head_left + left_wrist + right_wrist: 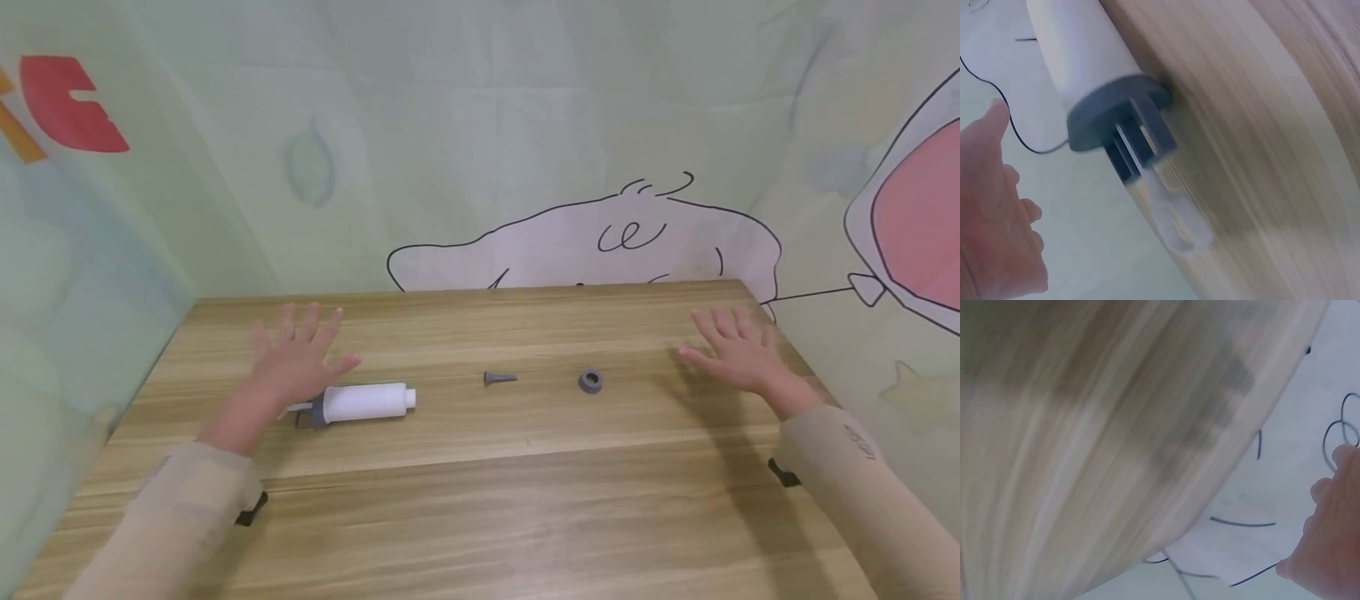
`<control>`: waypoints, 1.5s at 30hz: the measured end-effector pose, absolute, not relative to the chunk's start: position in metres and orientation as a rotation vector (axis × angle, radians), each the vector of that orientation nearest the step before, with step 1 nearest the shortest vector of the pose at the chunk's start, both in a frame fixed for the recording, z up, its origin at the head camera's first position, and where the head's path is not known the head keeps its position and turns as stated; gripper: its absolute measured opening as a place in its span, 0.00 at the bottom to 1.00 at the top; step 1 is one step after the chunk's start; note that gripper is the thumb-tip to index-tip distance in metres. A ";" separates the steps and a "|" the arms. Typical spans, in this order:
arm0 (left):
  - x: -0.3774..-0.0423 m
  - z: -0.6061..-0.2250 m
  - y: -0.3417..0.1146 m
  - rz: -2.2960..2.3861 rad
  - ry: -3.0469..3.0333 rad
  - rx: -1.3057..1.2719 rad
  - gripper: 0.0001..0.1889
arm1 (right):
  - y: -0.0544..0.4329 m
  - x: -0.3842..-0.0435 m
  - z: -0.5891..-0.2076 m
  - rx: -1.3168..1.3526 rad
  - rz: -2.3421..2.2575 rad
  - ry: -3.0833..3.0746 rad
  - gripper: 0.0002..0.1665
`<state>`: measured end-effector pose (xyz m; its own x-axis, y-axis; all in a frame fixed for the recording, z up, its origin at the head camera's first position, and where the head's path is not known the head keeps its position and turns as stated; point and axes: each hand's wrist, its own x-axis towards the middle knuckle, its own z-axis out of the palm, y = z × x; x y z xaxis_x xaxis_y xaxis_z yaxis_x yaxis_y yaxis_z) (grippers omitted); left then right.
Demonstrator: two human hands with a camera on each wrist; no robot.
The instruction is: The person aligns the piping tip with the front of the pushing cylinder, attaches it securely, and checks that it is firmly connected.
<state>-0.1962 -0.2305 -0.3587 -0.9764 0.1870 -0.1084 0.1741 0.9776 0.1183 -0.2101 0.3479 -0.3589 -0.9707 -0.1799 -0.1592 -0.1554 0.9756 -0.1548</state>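
My left hand hovers over the left part of the wooden table, fingers spread, holding nothing. Beside its thumb lies a white syringe-like tube with a grey end cap. In the left wrist view the left hand shows at the left edge, and a pale plunger handle with a looped end sticks out of the cap. A small grey cone-shaped nozzle and a grey ring lie mid-table. Over the right side, my right hand has spread fingers and nothing in it.
The wooden table ends at the back against a pale printed cloth with cartoon drawings. More cloth hangs at both sides. Dark pieces show under both beige sleeves.
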 end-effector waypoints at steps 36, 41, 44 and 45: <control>-0.202 -0.381 -0.091 0.223 3.003 0.732 0.35 | 0.253 -0.213 -0.368 -0.806 -0.450 2.929 0.48; -0.205 -0.385 -0.078 0.255 2.976 0.731 0.31 | 0.246 -0.216 -0.374 -0.803 -0.508 2.915 0.43; -0.207 -0.387 -0.071 0.303 2.944 0.709 0.30 | 0.244 -0.218 -0.378 -0.800 -0.542 2.899 0.41; -0.207 -0.388 -0.070 0.323 2.937 0.703 0.29 | 0.243 -0.218 -0.379 -0.799 -0.555 2.891 0.41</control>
